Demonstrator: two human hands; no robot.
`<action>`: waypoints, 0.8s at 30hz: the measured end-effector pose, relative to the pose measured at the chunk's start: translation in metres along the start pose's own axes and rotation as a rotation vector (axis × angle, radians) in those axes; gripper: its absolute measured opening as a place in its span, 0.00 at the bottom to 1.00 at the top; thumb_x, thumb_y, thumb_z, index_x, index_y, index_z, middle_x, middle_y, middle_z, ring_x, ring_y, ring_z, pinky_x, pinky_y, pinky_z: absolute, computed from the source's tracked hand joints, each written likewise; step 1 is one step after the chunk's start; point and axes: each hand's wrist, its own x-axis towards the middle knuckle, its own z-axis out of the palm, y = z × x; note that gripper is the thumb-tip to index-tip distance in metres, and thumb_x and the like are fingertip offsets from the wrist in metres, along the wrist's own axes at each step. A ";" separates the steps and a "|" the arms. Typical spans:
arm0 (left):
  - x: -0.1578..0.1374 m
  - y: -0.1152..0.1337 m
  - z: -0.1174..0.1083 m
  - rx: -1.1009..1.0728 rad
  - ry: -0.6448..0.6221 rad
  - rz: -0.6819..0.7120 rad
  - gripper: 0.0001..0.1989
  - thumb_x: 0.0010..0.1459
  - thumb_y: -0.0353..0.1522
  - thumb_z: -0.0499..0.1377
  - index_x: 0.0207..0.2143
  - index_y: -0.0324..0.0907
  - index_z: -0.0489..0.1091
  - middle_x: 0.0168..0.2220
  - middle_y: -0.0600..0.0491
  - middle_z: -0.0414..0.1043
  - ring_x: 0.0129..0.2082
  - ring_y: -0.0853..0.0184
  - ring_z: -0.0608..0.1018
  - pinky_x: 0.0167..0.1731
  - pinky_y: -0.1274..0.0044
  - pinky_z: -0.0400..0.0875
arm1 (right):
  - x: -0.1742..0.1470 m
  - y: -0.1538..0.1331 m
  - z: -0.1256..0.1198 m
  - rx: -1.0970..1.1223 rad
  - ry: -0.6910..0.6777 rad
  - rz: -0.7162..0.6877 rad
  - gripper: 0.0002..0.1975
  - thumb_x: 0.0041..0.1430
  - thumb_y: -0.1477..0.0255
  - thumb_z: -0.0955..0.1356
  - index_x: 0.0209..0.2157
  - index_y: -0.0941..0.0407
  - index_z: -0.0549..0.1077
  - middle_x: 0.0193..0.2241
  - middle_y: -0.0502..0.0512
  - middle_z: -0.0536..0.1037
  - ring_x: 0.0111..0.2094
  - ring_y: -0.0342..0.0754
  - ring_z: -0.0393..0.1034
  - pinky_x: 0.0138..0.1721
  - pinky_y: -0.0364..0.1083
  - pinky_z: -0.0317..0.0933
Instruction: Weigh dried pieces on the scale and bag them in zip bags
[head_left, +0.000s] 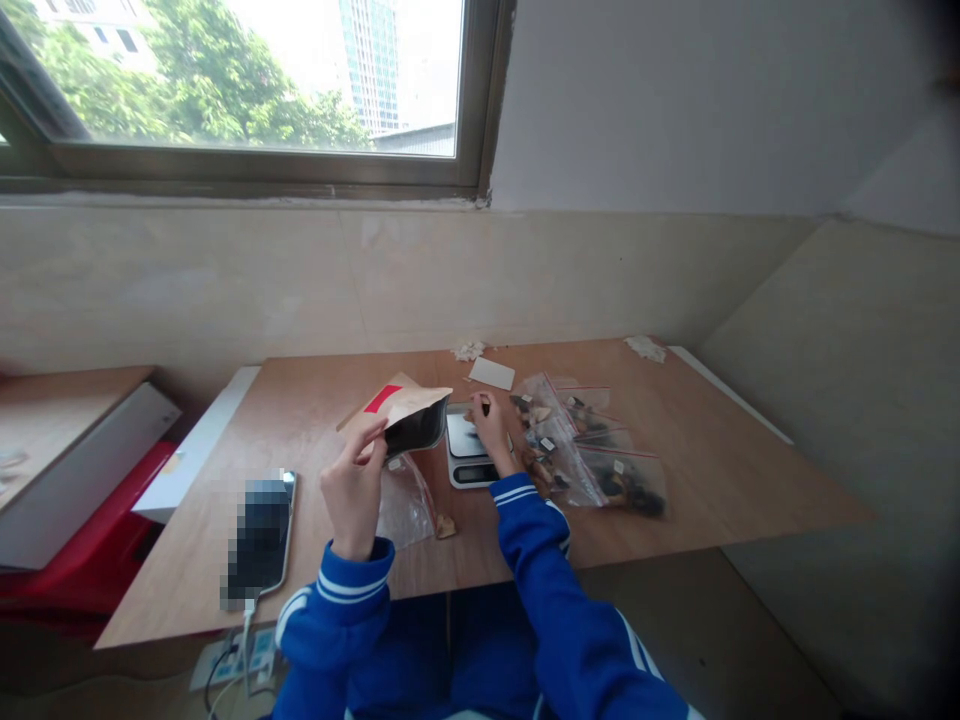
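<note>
My left hand (pixel 355 500) pinches the edge of a kraft paper pouch (pixel 412 402) with a red label; its mouth gapes and shows a dark inside. Over a small white kitchen scale (pixel 460 442) is my right hand (pixel 493 432), its fingers closed together. A small dark bit shows at those fingertips, too small to name. Brown and dark scraps lie on the scale's plate, partly hidden by the hand. Beneath the pouch and left wrist lies a clear zip bag (pixel 405 508), with a tan piece (pixel 446 526) at its corner.
Several clear zip bags (pixel 628 478) of dark dried pieces lie right of the scale. Behind it are a white card (pixel 492 374) and pale crumbs (pixel 469 351). A phone (pixel 262 545) charges on the left. The wooden tabletop (pixel 735 480) ends at the wall.
</note>
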 end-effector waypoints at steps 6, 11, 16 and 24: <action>0.000 -0.001 -0.003 -0.010 -0.004 -0.009 0.13 0.56 0.36 0.58 0.43 0.50 0.77 0.38 0.56 0.80 0.33 0.64 0.82 0.36 0.75 0.72 | -0.004 0.026 0.002 -0.114 -0.253 -0.020 0.14 0.62 0.64 0.59 0.34 0.57 0.72 0.33 0.58 0.78 0.38 0.50 0.72 0.41 0.47 0.64; -0.001 -0.001 -0.008 0.020 0.008 -0.032 0.12 0.55 0.36 0.59 0.41 0.50 0.77 0.35 0.57 0.80 0.33 0.63 0.82 0.34 0.76 0.71 | 0.001 0.035 -0.012 -0.091 -0.224 0.016 0.17 0.63 0.64 0.58 0.38 0.57 0.74 0.39 0.60 0.79 0.42 0.50 0.73 0.46 0.48 0.64; -0.001 -0.003 -0.009 -0.004 -0.010 -0.033 0.12 0.55 0.36 0.59 0.42 0.51 0.77 0.36 0.57 0.80 0.33 0.64 0.82 0.35 0.76 0.71 | 0.004 0.039 -0.026 -0.100 -0.243 0.037 0.21 0.65 0.60 0.56 0.39 0.56 0.76 0.39 0.59 0.80 0.42 0.51 0.74 0.46 0.50 0.65; -0.004 -0.005 -0.011 -0.005 -0.017 -0.006 0.13 0.56 0.38 0.58 0.43 0.50 0.77 0.36 0.55 0.80 0.33 0.63 0.82 0.34 0.76 0.71 | -0.009 0.041 -0.044 0.003 -0.120 0.001 0.23 0.65 0.58 0.56 0.48 0.58 0.72 0.51 0.63 0.74 0.53 0.53 0.67 0.56 0.54 0.58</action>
